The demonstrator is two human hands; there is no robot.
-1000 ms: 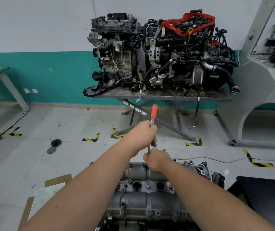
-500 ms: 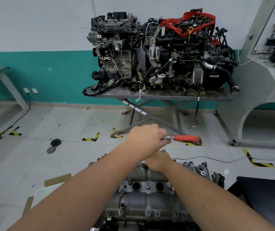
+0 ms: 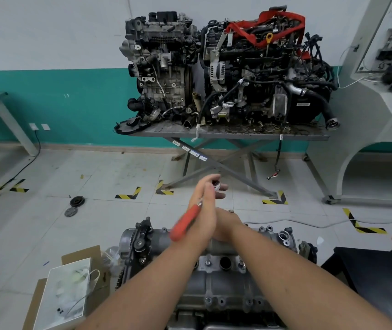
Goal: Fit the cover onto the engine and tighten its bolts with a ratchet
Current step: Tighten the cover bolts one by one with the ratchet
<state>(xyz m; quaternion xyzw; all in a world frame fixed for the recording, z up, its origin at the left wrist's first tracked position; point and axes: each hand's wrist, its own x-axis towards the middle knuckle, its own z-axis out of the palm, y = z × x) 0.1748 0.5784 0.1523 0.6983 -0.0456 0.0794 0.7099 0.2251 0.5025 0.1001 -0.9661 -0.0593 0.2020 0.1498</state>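
Ratchet (image 3: 186,223) swung round from pointing right to handle-down-left, spun loosely in left hand (image 3: 204,206), fingers half open. Right hand (image 3: 226,226) steadies the socket end, grip hidden. Cover (image 3: 216,270) seated on engine (image 3: 214,306); bolt probably still running down.

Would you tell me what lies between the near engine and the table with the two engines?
In the head view, tiled floor, crossed by the raised left hand holding the ratchet.

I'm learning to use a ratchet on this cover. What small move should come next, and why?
Probably swing the red-handled ratchet round for another stroke. The left hand lies along its blurred shaft, handle angled down-left, while the right hand rests at the far edge of the grey metal cover, hiding the bolt. Whether it is tight cannot be seen.
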